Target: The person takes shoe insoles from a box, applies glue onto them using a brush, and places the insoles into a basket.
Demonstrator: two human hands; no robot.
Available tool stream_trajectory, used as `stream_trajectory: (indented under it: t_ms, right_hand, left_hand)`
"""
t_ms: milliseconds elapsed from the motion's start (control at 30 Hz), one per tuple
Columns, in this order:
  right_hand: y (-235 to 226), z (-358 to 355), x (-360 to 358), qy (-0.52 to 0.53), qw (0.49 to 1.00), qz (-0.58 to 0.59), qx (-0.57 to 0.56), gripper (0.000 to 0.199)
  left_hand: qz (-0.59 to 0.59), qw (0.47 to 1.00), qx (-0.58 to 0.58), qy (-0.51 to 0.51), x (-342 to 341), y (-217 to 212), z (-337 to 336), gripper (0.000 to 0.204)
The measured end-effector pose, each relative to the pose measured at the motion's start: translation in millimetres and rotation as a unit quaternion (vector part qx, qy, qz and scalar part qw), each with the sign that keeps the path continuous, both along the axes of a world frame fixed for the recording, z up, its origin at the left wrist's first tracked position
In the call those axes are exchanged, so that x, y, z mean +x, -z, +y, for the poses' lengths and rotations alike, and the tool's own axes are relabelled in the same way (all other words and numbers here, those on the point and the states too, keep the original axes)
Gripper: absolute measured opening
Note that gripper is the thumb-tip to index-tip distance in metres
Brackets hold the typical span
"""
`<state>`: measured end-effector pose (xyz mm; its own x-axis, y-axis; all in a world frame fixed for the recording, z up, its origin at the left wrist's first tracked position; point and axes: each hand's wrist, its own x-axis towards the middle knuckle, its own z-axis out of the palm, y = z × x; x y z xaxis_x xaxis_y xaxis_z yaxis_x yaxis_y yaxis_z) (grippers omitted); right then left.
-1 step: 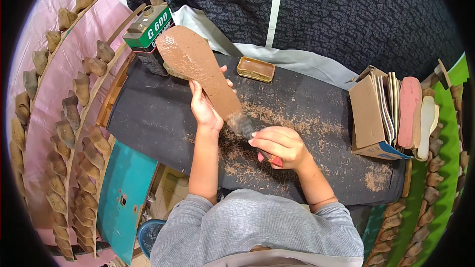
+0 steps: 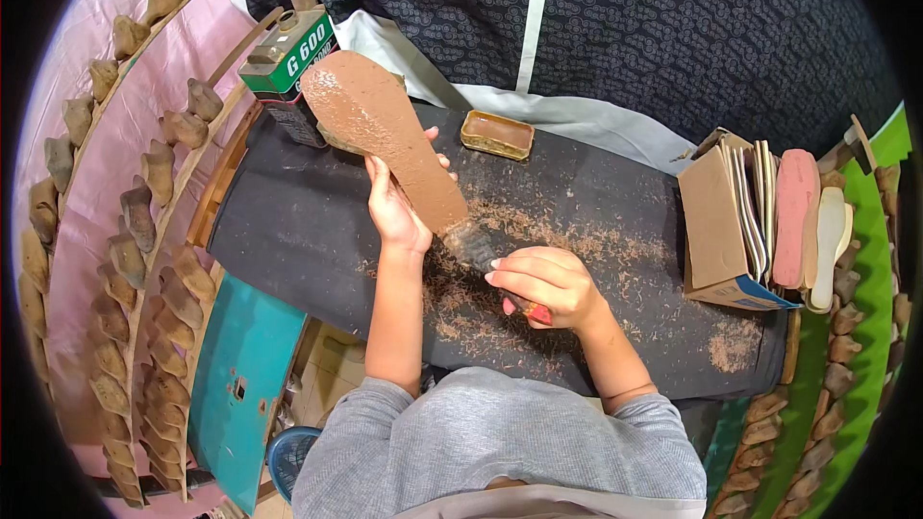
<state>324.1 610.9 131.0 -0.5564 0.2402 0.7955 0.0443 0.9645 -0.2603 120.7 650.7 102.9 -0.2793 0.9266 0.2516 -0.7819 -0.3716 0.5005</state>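
Note:
A brown shoe sole with a wet, glossy coat, shiniest at its wide end, is held up at a slant over the table. My left hand is closed round its narrower middle, thumb on the near edge and fingertips at the far edge. In my right hand is a brush with a dark, blurred head and a red handle, gripped between thumb and fingers. Its bristles touch the sole's narrow near end. Past the sole lies a small rectangular tin with brown residue inside.
The dark-covered table has brown shavings scattered over it. A green and black metal can stands behind the sole. At right is a cardboard box of soles and sheets. Racks of shoe lasts line both sides.
The sole has shifted very slightly left and my left hand with it. The brush head has moved a little; both grips are the same.

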Motion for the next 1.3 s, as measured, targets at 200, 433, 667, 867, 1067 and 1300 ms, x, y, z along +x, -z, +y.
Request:
stream_trajectory:
  t_ms: [200, 433, 667, 867, 1067, 1300]
  right_hand:
    - [-3.7, 3.8, -0.4, 0.026, 0.998, 0.039, 0.042, 0.031]
    - [4.0, 3.0, -1.0, -0.012, 1.000, 0.020, -0.012, 0.031]
    - [-7.1, 11.5, -5.8, 0.017, 0.999, 0.043, 0.012, 0.032]
    - [-5.1, 6.5, -4.9, 0.041, 0.998, 0.051, 0.006, 0.031]
    - [-4.9, 1.4, 5.5, -0.008, 0.997, 0.026, -0.073, 0.031]
    - [-1.1, 3.4, 0.9, 0.019, 0.998, 0.021, -0.047, 0.034]
  left_hand:
    - [-0.007, 1.000, 0.011, 0.017, -1.1, 3.3, -0.6, 0.040]
    - [-0.046, 0.998, 0.036, 0.021, -15.1, 15.8, 5.0, 0.040]
    - [0.098, 0.994, -0.013, 0.047, 7.6, 6.1, -7.4, 0.041]
    - [0.094, 0.994, -0.026, 0.055, 14.8, 2.0, -10.0, 0.041]
    - [0.062, 0.995, -0.025, 0.072, 4.8, 3.6, -8.1, 0.040]
    - [0.076, 0.995, -0.048, 0.036, 8.7, 11.2, -7.1, 0.041]
